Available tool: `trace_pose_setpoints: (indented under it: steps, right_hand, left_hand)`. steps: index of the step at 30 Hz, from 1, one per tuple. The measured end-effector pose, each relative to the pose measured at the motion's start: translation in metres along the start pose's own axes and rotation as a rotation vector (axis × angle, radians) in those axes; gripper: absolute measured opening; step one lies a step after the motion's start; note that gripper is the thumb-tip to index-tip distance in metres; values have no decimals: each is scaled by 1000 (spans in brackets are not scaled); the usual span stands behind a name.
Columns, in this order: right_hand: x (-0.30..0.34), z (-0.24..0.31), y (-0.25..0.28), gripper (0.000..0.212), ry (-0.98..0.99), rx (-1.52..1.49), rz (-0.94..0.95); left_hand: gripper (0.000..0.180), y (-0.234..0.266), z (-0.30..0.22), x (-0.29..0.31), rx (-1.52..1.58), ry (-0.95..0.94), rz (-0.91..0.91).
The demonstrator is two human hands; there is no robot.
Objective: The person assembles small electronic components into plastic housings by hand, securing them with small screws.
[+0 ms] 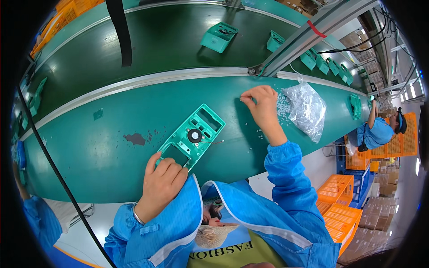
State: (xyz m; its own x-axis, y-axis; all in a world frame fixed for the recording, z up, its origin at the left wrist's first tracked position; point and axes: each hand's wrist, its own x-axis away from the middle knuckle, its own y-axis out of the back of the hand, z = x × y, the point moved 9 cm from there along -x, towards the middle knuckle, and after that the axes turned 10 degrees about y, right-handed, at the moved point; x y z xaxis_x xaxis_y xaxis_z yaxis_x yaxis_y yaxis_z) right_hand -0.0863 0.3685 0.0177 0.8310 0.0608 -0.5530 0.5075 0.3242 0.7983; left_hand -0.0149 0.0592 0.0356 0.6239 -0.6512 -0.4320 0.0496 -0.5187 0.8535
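A green plastic housing (182, 135) lies at a slant on the green bench, its openings facing up. A round black speaker (194, 136) sits in its middle, and a thin wire with a small end trails to the right. My left hand (164, 182) grips the near end of the housing, fingers curled at its rim. Above the bench, right of the housing, my right hand (262, 107) has thumb and fingertips pinched together; whatever is between them is too small to make out. Beside it, tiny white pieces (282, 106) spill from a clear plastic bag (307, 111).
Beyond the bench runs a dark green conveyor (170, 40) carrying several green housings (219, 37). A metal post (308, 38) rises at the bench's far edge. A black strap (119, 33) hangs at the back. At right are a co-worker (377, 131) and orange crates (342, 223).
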Motion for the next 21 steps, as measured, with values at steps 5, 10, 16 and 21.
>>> trace_pose_setpoints:
  steps: [5,10,16,21]
  right_hand:
    - [0,-3,3,10,22,33,23]
    - [-1,4,-1,9,89,75,52]
    - [-3,12,-2,11,158,141,58]
    - [-8,21,0,9,244,193,59]
  left_hand:
    - [18,1,-1,-2,7,-3,10]
    - [18,2,-2,-4,10,2,15]
    - [19,3,-1,-5,10,8,24]
    - [20,8,1,-8,4,26,64]
